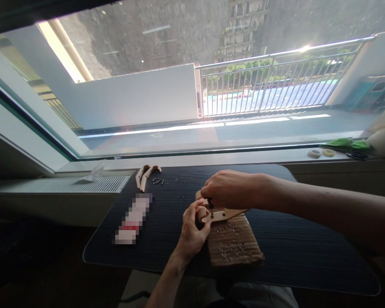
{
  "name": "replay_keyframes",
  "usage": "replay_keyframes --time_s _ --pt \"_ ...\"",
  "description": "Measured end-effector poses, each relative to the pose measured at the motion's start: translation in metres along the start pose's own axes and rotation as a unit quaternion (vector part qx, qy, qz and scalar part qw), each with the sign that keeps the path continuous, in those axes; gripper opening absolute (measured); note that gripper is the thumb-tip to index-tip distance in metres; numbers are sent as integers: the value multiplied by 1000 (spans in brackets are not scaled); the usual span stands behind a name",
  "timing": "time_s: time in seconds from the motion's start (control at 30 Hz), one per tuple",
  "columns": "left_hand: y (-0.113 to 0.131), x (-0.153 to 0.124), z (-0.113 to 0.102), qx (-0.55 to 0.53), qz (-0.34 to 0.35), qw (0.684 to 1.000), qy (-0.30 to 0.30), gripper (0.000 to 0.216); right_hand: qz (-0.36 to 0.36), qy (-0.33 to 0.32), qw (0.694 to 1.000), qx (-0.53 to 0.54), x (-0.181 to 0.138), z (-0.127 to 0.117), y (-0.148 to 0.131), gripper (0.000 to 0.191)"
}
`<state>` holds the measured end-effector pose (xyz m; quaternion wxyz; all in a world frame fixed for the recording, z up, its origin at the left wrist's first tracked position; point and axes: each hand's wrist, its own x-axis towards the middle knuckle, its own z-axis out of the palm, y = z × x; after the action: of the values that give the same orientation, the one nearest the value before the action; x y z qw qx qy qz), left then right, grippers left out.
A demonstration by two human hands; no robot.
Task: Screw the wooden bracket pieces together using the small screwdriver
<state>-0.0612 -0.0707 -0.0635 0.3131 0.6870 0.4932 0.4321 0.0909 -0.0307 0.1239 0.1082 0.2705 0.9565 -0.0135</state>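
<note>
My left hand [192, 229] is closed on the rounded end of a pale wooden piece [223, 214] that lies on a brown cardboard sheet [234, 246]. My right hand [231, 190] is curled over the piece from above and grips a small dark tool [211, 206] whose tip stands upright on the wood. Pale shavings are scattered over the cardboard. Most of the tool is hidden under my fingers.
A dark ribbed mat [295, 248] covers the table. At its far left lie two curved wooden parts [145, 173] and several small nails [158, 181]. A blurred white-and-red object [133, 220] lies left of my hands. Tape rolls [315, 153] and a green item [349, 143] sit on the window sill.
</note>
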Motion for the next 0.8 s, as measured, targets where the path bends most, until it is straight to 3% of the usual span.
replay_keyframes --time_s 0.2,0.53,0.8 --pt "-1 0 1 13 10 1000 2 48 21 16 1000 -13 -1 -2 -3 9" --pt "-1 -1 1 26 15 999 11 45 -15 3 1000 22 -3 -6 -5 21" --pt "1 0 1 22 11 1000 13 45 5 26 1000 -6 -2 1 -5 14"
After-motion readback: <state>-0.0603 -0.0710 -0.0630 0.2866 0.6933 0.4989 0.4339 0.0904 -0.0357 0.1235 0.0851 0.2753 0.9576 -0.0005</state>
